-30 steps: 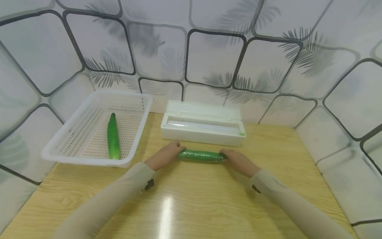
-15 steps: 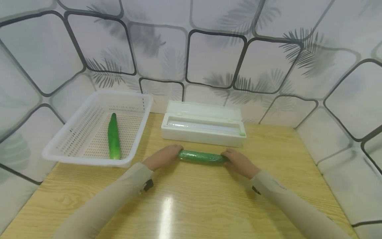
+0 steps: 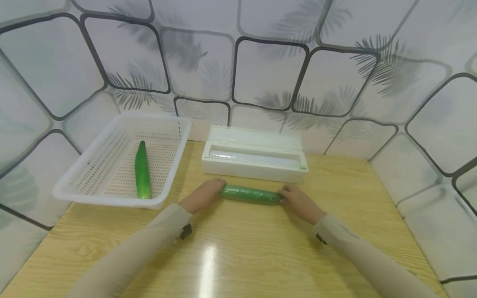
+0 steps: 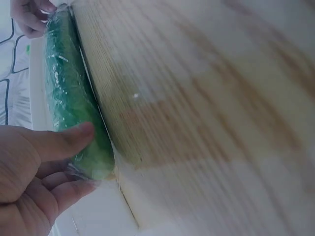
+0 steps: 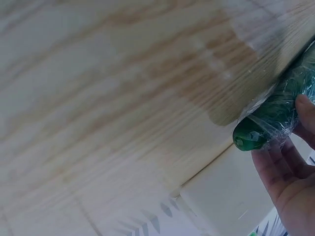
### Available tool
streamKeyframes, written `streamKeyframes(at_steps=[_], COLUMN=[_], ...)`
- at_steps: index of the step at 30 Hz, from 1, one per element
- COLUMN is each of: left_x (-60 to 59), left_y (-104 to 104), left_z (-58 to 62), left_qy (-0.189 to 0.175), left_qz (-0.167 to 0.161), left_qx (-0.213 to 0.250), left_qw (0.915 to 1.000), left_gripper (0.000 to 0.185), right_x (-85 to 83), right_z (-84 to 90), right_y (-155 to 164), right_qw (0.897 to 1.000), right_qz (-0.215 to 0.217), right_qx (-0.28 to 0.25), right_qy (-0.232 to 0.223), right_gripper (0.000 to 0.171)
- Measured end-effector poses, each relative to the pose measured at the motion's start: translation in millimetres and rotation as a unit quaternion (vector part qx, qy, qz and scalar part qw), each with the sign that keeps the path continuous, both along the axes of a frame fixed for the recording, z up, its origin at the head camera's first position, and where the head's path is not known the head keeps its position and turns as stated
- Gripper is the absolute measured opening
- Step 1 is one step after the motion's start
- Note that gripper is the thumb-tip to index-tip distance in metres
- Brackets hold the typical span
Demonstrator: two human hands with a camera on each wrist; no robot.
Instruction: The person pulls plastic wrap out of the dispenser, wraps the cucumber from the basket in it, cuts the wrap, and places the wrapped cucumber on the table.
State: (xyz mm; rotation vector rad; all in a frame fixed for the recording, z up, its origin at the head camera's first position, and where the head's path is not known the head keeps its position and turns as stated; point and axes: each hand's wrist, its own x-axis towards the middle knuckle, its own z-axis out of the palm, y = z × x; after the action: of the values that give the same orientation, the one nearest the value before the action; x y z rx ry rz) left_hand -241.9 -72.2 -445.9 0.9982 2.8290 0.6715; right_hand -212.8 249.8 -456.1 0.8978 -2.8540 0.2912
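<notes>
1. A wrapped cucumber [image 3: 250, 194] lies flat on the table [image 3: 238, 248], near the middle and closer to the far edge, its length running left to right. It is covered in clear film that shows as creases and shine in both wrist views [image 4: 74, 98] [image 5: 275, 115].

2. The left hand [image 3: 203, 194] is at the cucumber's left end. In the left wrist view [image 4: 34, 172] the thumb lies over the top of that end and the fingers curl beneath it, so the hand pinches the end with its loose film.

3. The right hand [image 3: 298, 200] is at the cucumber's right end. In the right wrist view [image 5: 290, 172] the fingers are held close together and curve round the end and the bunched film; one fingertip rests on the cucumber's side.

4. Both forearms wear beige sleeves [image 3: 149, 244] and come in from the near edge of the table.

5. A white film box [image 3: 255, 155] stands just behind the cucumber, along the far edge, with its lid open. The two look close together; whether they touch I cannot tell.

6. A white basket [image 3: 112, 194] with a perforated floor sits at the far left corner of the table, tilted up toward the wall.

7. A bare cucumber [image 3: 142, 169] lies inside the basket, lengthwise from front to back, well apart from both hands.
</notes>
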Motion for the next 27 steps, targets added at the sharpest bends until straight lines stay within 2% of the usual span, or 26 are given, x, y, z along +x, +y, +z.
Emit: streamKeyframes(at_steps=[3,6,10,15,21,23,27], left_x=[0.6,1.4,2.6,3.0,2.2,2.1,1.9], left_y=[0.5,1.6,3.7,6.5,8.3,8.1,7.6], left_z=[0.7,1.7,3.2,2.7,2.4,2.7,3.5], left_qy=[0.006,0.001,0.000,0.028,0.027,0.026,0.018], left_qz=[-0.005,-0.006,0.000,0.007,0.030,0.031,0.024], left_qx=[0.000,0.003,-0.006,-0.032,-0.021,-0.009,0.007], left_qw=[1.0000,1.0000,1.0000,0.9991,0.9990,0.9992,0.9995], left_gripper=[0.012,0.013,0.023,0.024,0.022,0.020,0.010], right_x=[0.1,-0.6,-2.4,-3.1,-1.4,-0.5,0.7], right_z=[-1.5,-1.8,-2.6,0.0,6.2,7.0,6.3], right_y=[1.2,1.3,1.3,2.0,0.9,0.6,-0.2], right_qw=[0.999,0.999,0.999,1.000,0.997,0.996,0.997], right_qz=[0.020,0.024,0.020,0.001,-0.029,-0.035,-0.029], right_qx=[0.012,0.020,0.024,0.016,-0.013,-0.011,0.006], right_qy=[0.033,0.038,0.036,0.001,-0.070,-0.080,-0.067], right_gripper=[0.037,0.040,0.036,0.031,0.029,0.030,0.032])
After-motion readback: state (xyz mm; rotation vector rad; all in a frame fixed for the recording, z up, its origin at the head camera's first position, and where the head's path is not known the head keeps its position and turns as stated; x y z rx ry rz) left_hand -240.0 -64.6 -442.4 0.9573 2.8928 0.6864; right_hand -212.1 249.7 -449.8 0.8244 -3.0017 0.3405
